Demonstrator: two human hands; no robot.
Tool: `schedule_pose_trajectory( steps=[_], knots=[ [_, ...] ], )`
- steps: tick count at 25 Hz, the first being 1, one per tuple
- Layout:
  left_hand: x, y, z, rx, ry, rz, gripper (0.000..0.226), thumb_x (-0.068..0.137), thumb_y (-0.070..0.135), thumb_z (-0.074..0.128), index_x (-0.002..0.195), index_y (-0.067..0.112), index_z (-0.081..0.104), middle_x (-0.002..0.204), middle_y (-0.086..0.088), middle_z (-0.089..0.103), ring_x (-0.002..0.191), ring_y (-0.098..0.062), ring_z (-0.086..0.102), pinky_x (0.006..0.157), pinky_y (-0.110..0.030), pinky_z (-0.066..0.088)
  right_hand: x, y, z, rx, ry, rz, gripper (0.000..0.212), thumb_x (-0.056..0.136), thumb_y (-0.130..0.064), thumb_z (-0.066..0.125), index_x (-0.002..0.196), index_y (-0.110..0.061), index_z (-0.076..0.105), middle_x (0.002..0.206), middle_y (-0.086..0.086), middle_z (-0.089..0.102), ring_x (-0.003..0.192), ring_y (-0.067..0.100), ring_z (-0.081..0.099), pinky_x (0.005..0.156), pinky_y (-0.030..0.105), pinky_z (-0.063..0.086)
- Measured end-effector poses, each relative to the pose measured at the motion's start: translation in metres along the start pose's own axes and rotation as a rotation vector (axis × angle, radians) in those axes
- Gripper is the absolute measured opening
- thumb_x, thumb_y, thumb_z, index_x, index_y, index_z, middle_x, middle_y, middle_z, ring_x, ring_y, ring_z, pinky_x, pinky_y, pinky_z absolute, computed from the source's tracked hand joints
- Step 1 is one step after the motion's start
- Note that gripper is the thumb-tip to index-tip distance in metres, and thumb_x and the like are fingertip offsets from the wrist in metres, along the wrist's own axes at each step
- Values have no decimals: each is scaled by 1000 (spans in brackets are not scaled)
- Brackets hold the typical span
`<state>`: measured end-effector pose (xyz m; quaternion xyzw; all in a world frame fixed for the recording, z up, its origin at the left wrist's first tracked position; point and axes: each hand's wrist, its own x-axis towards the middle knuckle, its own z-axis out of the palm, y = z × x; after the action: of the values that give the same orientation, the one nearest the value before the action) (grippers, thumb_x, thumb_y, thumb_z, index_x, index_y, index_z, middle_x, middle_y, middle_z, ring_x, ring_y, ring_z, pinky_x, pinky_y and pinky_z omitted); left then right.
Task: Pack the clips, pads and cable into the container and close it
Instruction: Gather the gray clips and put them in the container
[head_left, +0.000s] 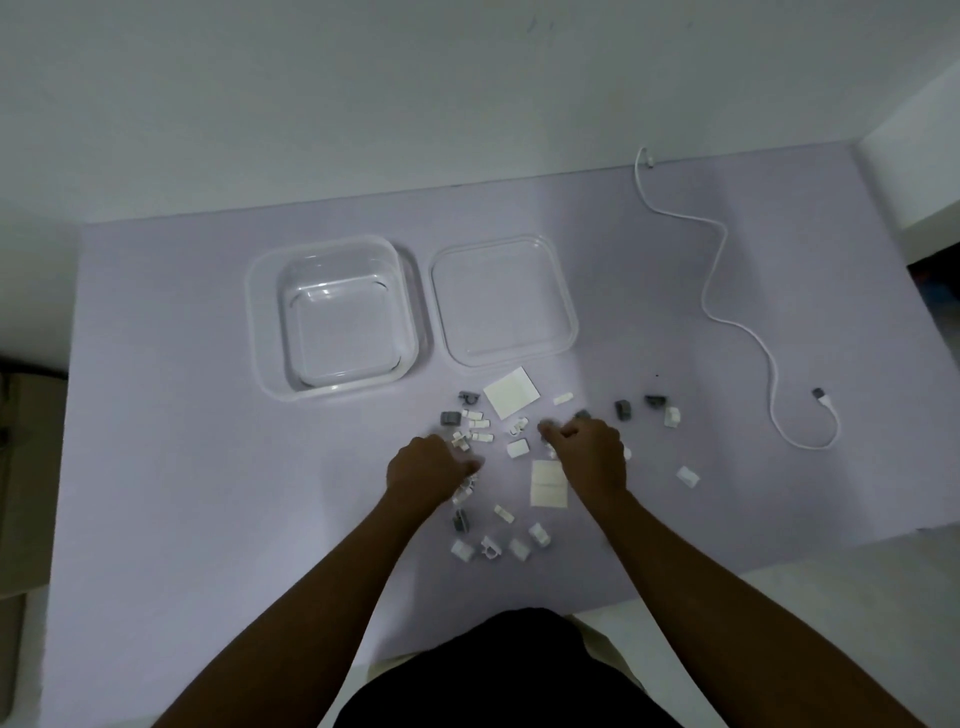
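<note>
Both hands, the left hand (428, 470) and right hand (587, 447), were curled over the clips (475, 423); what was pinched could not be told. The box (337, 317) was empty. Small clips could be dropped.

Plain indoor room: lilac table (208, 415) against bare white walls (363, 104).

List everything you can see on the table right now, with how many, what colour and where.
table: one, pale lilac, fills the view
container: one, clear, empty, centre left
lid: one, clear, flat beside the container's right
cable: one, white, snaking at right
pads: two larger ones, white, below the lid and near the right hand
clips: many, white and grey, scattered at centre
left hand: over the clips
right hand: over the clips
</note>
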<state>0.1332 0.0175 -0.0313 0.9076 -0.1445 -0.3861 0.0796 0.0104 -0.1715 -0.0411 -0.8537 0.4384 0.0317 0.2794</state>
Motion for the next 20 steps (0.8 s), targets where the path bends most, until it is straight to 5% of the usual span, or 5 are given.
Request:
schedule_pose_trajectory(
  steps=[5,9,12,15,20],
  knots=[
    [-1,12,11,-27,47,-4,45,81,51,66,97,9,62,98,-6,67,90,-26,66,73,-30,51,16,-9,13,-96,-62,-20,38,84,-43,70,67,-10,65,66,5,67,59,18,63,54,27,49],
    [2,6,13,-237,-94,11,33,83,38,65,71,10,55,76,-8,63,68,-19,57,59,-25,41,18,-2,19,-69,-94,6,29,80,-35,73,69,-10,63,73,7,68,64,20,65,57,29,52],
    [-5,-1,1,-907,-347,-51,35,89,30,56,59,14,48,49,-2,42,43,-16,35,44,-22,25,13,3,20,-1,-92,11,30,78,-36,78,70,-13,60,81,4,63,68,17,62,62,30,53],
    [-10,-15,-12,-1531,-534,-66,29,90,27,47,64,15,44,47,0,33,36,-11,20,37,-22,19,5,8,19,34,-88,10,30,80,-36,79,77,-14,57,82,0,57,74,17,60,70,33,53],
    [-15,-25,-24,-1816,-656,54,19,84,26,45,70,13,49,43,4,32,36,-10,13,36,-20,13,-1,-1,15,274,-180,53,28,81,-28,80,72,-7,65,63,0,59,56,12,52,57,27,48]
  ],
)
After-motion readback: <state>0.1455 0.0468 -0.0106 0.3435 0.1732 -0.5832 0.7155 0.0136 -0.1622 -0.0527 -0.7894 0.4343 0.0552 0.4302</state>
